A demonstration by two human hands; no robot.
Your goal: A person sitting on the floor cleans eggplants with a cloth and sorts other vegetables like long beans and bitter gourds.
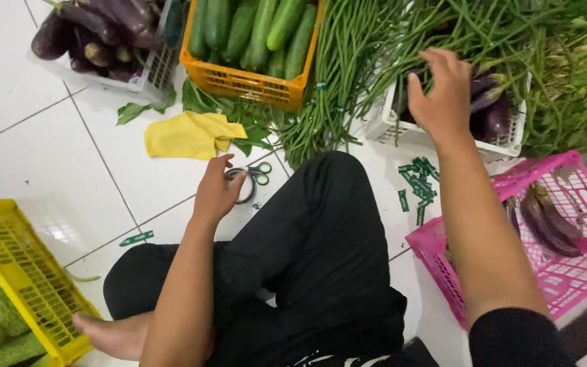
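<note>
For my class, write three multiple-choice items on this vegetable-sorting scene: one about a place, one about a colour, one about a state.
1. Where do the scissors lie?
A. on the floor tiles by the left hand
B. in the pink basket
C. on the cucumbers

2. What colour is the crate that holds the cucumbers?
A. white
B. orange
C. pink

3. How is the right hand?
A. closed on the scissors
C. resting on the knee
B. fingers spread over the white basket of aubergines

Answers: 1 A, the scissors lie on the tile at the left fingertips. 2 B, its sides are orange. 3 B, the hand is open above the basket, gripping nothing.
</note>
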